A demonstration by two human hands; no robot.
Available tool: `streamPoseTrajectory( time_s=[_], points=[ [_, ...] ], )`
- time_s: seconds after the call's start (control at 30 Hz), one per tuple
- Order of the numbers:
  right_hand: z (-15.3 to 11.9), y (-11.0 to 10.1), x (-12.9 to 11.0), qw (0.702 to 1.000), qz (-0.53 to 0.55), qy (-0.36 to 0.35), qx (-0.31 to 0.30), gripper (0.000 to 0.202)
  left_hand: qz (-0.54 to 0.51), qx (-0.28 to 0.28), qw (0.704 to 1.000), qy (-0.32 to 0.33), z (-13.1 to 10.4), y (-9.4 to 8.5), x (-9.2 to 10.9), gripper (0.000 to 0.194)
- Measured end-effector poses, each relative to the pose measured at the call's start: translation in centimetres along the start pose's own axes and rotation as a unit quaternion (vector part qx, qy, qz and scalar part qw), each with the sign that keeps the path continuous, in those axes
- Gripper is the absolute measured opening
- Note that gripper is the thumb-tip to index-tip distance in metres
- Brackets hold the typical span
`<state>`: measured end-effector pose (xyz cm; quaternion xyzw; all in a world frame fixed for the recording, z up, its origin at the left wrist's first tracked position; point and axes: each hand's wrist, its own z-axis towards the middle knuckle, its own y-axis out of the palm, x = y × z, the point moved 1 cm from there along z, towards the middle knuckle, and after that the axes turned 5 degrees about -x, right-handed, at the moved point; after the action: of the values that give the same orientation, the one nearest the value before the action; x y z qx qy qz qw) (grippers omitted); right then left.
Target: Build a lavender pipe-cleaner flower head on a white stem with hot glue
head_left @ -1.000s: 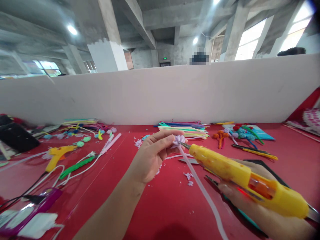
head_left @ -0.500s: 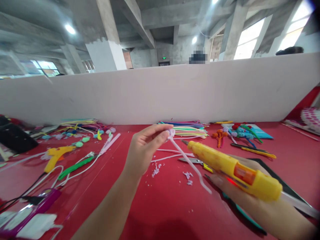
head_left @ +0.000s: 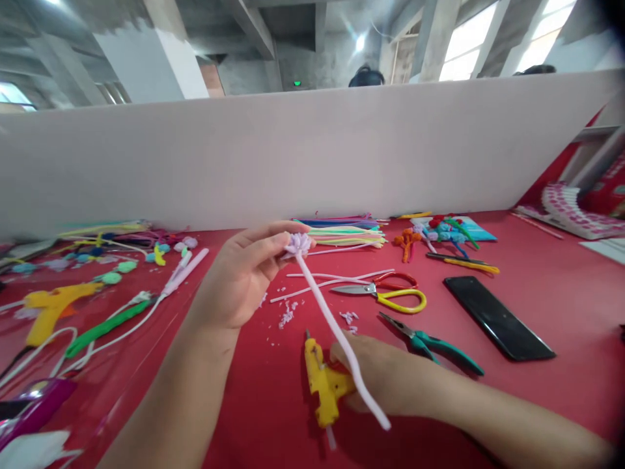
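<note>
Between its thumb and fingers, my left hand pinches a pale lilac pipe cleaner flower. A long lilac stem runs from it down to the lower right, passing in front of my other hand. Low over the red table, my right hand is closed around the handle of a yellow hot glue gun, whose nozzle points away from me. I cannot tell whether the gun touches the table. Lilac fluff scraps lie between the hands.
Scissors, green-handled pliers and a black phone lie to the right. Pipe cleaner bundles sit by the white partition. A second yellow glue gun, cables and a purple power strip occupy the left.
My right hand has brought the glue gun down and left, away from the flower, and turned its nozzle forward. The flower stays in my left hand. The view has shifted right and down.
</note>
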<state>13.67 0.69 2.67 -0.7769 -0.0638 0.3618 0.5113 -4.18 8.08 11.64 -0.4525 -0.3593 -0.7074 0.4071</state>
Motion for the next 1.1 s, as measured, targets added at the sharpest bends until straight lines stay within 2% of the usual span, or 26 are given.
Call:
streamPoseTrajectory(
  time_s=[0.07, 0.2, 0.3, 0.37, 0.43, 0.53, 0.63, 0.77, 0.83, 0.97, 1.03, 1.1],
  points=[
    [0.4, -0.8, 1.3, 1.000, -0.020, 0.012, 0.010, 0.029, 0.014, -0.015, 1.000, -0.010, 0.0, -0.1, -0.1, 0.015],
    [1.8, -2.6, 5.6, 0.988, -0.065, 0.117, 0.080, 0.018, 0.022, -0.028, 0.999, -0.025, 0.0, -0.1, -0.3, 0.015],
    [2.8, -2.4, 7.8, 0.982, -0.086, 0.150, 0.076, 0.015, 0.021, -0.031, 0.999, -0.039, 0.1, 0.2, -0.5, 0.013],
    [3.3, -1.6, 8.3, 0.981, -0.094, 0.158, 0.067, 0.023, 0.025, -0.033, 0.998, -0.045, 0.1, 0.3, -0.7, 0.013],
    [3.7, -0.7, 8.2, 0.980, -0.098, 0.161, 0.063, 0.031, 0.028, -0.039, 0.998, -0.047, 0.1, 0.3, -0.7, 0.013],
    [4.0, 0.3, 7.9, 0.980, -0.095, 0.162, 0.067, 0.032, 0.028, -0.043, 0.998, -0.048, 0.1, 0.4, -0.9, 0.013],
    [4.0, 0.2, 7.7, 0.980, -0.075, 0.162, 0.090, 0.032, 0.028, -0.046, 0.997, -0.056, 0.0, 0.6, -1.0, 0.013],
    [3.0, -2.1, 7.0, 0.974, -0.017, 0.149, 0.170, 0.012, 0.020, -0.063, 0.995, -0.071, -0.1, 1.1, -1.3, 0.013],
    [1.9, -3.9, 6.3, 0.967, 0.021, 0.130, 0.217, 0.012, 0.013, -0.074, 0.994, -0.081, -0.1, 1.5, -1.6, 0.014],
    [-1.3, -6.9, 4.0, 0.955, 0.108, 0.056, 0.271, 0.014, 0.000, -0.095, 0.988, -0.120, -0.2, 2.2, -2.5, 0.014],
    [-2.9, -7.6, 2.7, 0.938, 0.205, -0.012, 0.278, 0.014, -0.001, -0.099, 0.985, -0.140, -0.2, 2.5, -3.0, 0.013],
    [-4.0, -7.8, 1.5, 0.933, 0.196, -0.032, 0.301, 0.012, 0.001, -0.102, 0.983, -0.155, -0.2, 2.8, -3.4, 0.013]
  ],
)
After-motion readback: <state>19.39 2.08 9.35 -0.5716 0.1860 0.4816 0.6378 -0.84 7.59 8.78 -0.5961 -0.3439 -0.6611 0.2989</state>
